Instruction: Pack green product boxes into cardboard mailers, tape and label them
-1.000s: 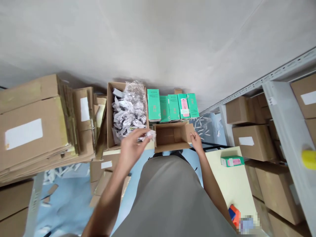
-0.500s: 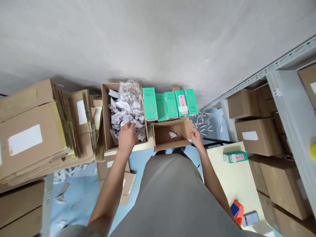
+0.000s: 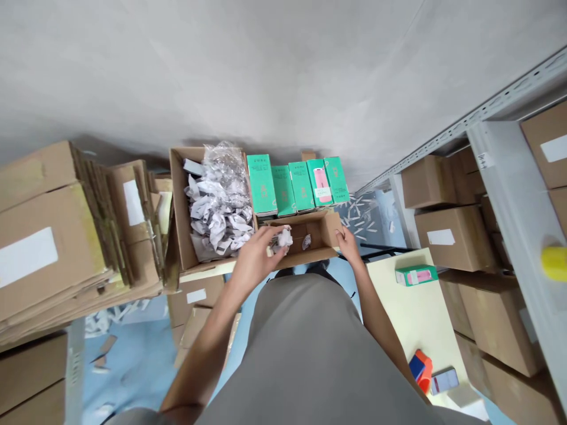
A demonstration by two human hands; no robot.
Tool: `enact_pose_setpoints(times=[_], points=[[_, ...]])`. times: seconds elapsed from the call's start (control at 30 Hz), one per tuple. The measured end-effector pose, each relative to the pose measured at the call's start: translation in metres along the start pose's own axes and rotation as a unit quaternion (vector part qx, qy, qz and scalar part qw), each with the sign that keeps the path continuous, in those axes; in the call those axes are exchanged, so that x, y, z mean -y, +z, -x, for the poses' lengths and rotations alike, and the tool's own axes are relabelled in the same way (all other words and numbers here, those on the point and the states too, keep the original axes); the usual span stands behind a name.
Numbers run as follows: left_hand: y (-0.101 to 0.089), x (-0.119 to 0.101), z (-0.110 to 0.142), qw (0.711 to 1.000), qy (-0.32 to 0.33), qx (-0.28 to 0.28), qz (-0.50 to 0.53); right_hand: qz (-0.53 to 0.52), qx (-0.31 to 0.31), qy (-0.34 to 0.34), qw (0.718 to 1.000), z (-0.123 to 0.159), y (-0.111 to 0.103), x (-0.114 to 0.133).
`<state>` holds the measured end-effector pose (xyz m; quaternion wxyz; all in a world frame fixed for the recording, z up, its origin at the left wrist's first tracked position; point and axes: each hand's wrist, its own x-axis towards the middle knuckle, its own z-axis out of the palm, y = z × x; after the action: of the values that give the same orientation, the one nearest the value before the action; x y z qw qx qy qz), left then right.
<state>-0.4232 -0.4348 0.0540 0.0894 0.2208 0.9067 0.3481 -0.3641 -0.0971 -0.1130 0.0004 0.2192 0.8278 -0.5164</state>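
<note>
My left hand (image 3: pixel 257 255) pinches a wad of crumpled paper (image 3: pixel 283 238) over the left end of a small open cardboard box (image 3: pixel 301 258). Inside that box lies a smaller crumpled paper piece (image 3: pixel 306 242). At the box's right end, my right hand (image 3: pixel 348 243) grips the raised cardboard edge. To the left stands a larger carton (image 3: pixel 181 206) filled with crumpled white paper (image 3: pixel 221 227) and clear plastic wrap (image 3: pixel 225 165). Behind the small box, several green product boxes (image 3: pixel 261 184) stand in a row.
Flattened cardboard boxes (image 3: pixel 48 224) are stacked at left. On the right, a pale table (image 3: pixel 394 310) bears a green box (image 3: pixel 416 275), an orange and blue object (image 3: pixel 422 370) and a phone (image 3: pixel 444 381). Shelving (image 3: pixel 509 195) with cartons (image 3: pixel 456 236) stands beyond it.
My left hand has moved right from the paper-filled carton to the small box, bringing a wad of crumpled paper. My right hand keeps its hold on the box's right end.
</note>
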Motion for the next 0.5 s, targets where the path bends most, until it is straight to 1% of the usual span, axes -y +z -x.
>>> enact_pose_setpoints(times=[0.07,0.13,0.23,0.3,0.4,0.5], points=[[0.015,-0.001,-0.006,1.000,0.008,0.016,-0.009,0.002,0.000,-0.001,1.000,-0.001,0.000,-0.001],[0.019,0.012,-0.006,0.999,-0.010,0.001,-0.038,0.001,0.002,-0.003,1.000,-0.002,0.000,-0.001],[0.008,0.045,0.002,0.989,-0.080,-0.045,-0.112,-0.002,0.003,-0.005,1.000,-0.002,0.000,-0.002],[-0.002,0.070,0.007,0.975,-0.135,-0.052,-0.170,0.000,0.001,-0.006,1.000,-0.003,0.001,-0.002],[-0.010,0.102,0.007,0.955,-0.196,-0.026,-0.220,0.008,-0.001,-0.002,1.000,-0.004,0.001,-0.003],[-0.013,0.119,0.001,0.939,-0.248,0.013,-0.237,0.018,0.005,0.008,1.000,-0.005,0.000,-0.003]])
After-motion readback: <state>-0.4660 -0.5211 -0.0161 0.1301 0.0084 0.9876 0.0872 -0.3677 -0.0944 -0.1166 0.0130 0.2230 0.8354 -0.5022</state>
